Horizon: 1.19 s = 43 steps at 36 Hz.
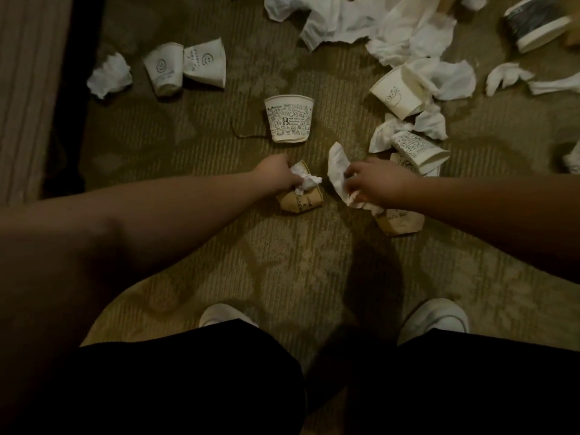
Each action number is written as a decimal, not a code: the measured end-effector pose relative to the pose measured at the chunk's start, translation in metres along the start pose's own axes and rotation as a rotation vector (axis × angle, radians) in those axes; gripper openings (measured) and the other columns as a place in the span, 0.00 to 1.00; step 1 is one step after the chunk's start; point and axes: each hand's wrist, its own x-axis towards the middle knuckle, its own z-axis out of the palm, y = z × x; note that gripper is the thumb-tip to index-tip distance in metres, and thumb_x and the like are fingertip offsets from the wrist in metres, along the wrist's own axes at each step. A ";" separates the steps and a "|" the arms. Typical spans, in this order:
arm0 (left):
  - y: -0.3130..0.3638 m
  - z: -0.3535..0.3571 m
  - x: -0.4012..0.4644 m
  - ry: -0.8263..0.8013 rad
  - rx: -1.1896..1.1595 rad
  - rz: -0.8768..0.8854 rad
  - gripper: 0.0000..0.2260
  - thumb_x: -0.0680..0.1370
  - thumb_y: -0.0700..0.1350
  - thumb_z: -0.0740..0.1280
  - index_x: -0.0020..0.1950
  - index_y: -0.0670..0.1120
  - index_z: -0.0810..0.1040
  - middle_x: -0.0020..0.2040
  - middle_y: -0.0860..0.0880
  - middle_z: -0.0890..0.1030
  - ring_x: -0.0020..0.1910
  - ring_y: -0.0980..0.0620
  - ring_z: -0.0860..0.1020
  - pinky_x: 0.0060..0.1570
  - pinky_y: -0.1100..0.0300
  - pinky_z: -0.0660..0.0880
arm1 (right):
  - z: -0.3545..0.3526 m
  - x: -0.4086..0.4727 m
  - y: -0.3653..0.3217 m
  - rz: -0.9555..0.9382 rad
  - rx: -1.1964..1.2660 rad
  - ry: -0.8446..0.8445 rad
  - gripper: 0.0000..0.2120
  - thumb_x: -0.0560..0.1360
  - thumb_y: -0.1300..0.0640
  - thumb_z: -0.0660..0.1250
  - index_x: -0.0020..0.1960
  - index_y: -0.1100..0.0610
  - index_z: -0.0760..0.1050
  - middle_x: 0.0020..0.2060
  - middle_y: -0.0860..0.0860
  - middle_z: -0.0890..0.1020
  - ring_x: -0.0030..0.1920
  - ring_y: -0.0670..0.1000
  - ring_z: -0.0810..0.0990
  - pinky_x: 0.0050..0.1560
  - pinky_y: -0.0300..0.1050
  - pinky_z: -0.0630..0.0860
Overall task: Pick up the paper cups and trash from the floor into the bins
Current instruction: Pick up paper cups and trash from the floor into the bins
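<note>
While both arms reach down to the carpet (282, 262), I note the left hand (276, 175) gripping a tissue wad (309, 182) against a brown cup (299, 199), and the right hand (376, 183) clutching a tissue (337, 164) above another brown cup (398, 222). No bins in view. Advice: secure cup and tissue together before lifting. Ahead lies a white cup (288, 122) with a legible "B"; the brown cups' lettering is unreadable.

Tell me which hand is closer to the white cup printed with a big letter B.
Left. The left hand sits just below the B cup, gripping tissue and a brown cup; the right hand is farther off, below and to its right.
</note>
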 end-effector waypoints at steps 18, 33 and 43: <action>-0.011 -0.055 0.021 0.077 -1.021 -0.164 0.12 0.78 0.37 0.69 0.61 0.44 0.78 0.50 0.45 0.84 0.46 0.48 0.84 0.41 0.54 0.82 | 0.004 0.009 0.000 0.027 -0.138 0.037 0.14 0.79 0.48 0.64 0.63 0.47 0.78 0.62 0.49 0.71 0.63 0.53 0.68 0.54 0.50 0.73; 0.017 -0.051 0.051 0.188 -0.908 -0.144 0.22 0.75 0.41 0.73 0.68 0.41 0.75 0.60 0.43 0.81 0.55 0.44 0.81 0.57 0.48 0.79 | 0.012 0.008 0.003 0.063 -0.093 0.045 0.16 0.79 0.48 0.63 0.67 0.46 0.75 0.66 0.50 0.69 0.66 0.53 0.67 0.51 0.48 0.72; 0.015 -0.044 0.066 0.295 -0.815 -0.212 0.28 0.71 0.49 0.77 0.67 0.40 0.73 0.61 0.41 0.80 0.58 0.42 0.79 0.60 0.46 0.77 | 0.020 0.013 0.004 0.092 -0.084 0.033 0.16 0.80 0.49 0.64 0.67 0.47 0.74 0.66 0.50 0.69 0.62 0.54 0.70 0.46 0.46 0.66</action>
